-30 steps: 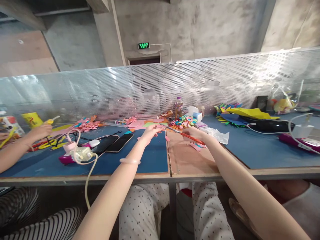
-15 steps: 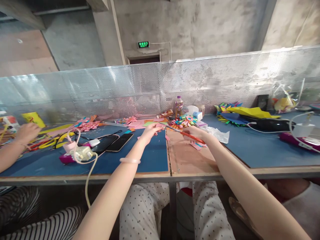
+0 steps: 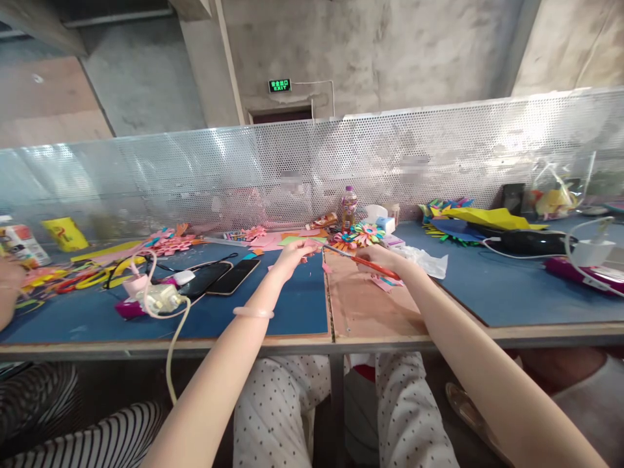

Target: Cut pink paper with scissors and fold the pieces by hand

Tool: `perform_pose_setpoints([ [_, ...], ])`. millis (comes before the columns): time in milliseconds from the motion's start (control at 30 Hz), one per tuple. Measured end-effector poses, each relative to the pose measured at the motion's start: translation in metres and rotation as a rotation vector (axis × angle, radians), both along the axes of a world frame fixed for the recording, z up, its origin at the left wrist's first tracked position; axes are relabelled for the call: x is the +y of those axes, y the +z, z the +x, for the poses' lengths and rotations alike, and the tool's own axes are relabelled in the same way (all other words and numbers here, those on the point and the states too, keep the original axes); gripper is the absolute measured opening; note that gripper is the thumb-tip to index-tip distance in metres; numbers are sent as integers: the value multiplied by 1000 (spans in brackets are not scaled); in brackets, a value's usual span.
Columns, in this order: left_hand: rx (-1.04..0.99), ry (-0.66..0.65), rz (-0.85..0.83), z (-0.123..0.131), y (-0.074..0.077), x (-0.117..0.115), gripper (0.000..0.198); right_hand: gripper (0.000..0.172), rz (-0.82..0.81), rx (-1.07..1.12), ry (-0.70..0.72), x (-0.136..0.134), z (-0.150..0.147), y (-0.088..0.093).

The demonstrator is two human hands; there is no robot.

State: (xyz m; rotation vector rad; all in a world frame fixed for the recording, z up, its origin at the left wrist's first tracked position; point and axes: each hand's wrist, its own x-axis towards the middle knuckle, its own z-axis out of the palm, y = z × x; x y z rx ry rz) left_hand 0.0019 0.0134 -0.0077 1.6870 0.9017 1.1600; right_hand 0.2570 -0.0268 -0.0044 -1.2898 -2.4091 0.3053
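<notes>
My right hand (image 3: 381, 257) grips a pair of scissors (image 3: 373, 265) with orange-red handles, their blades pointing left toward my other hand. My left hand (image 3: 294, 255) is pinched at the blade tips on what looks like a small piece of pink paper, mostly hidden by the fingers. Pink, orange and green paper sheets (image 3: 268, 242) lie just beyond it. A colourful paper flower (image 3: 366, 235) sits behind the scissors, and paper scraps (image 3: 387, 283) lie under my right hand.
At the left are a power strip (image 3: 130, 309) with cords, a phone (image 3: 234, 276) and yellow-handled scissors (image 3: 92, 278). A bottle (image 3: 348, 209) stands near the perforated metal screen (image 3: 273, 175). Crumpled plastic (image 3: 426, 261) lies right of my hand. A co-worker's arm (image 3: 7, 292) shows at the left edge.
The co-worker's hand at the left has drawn back toward the frame edge, uncovering a carton and yellow packet. My hands and the scissors look almost unmoved.
</notes>
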Motion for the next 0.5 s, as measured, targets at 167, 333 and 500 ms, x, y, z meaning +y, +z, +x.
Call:
perform_pose_setpoints([
  [167, -8, -3, -17, 0, 0, 0, 29, 12, 7, -15, -8, -1, -1, 2],
  [333, -20, -20, -29, -1, 0, -1, 28, 14, 28, -23, 14, 0, 1, 1],
  [500, -15, -30, -27, -1, 0, 0, 27, 15, 39, -22, 10, -2, 2, 1],
])
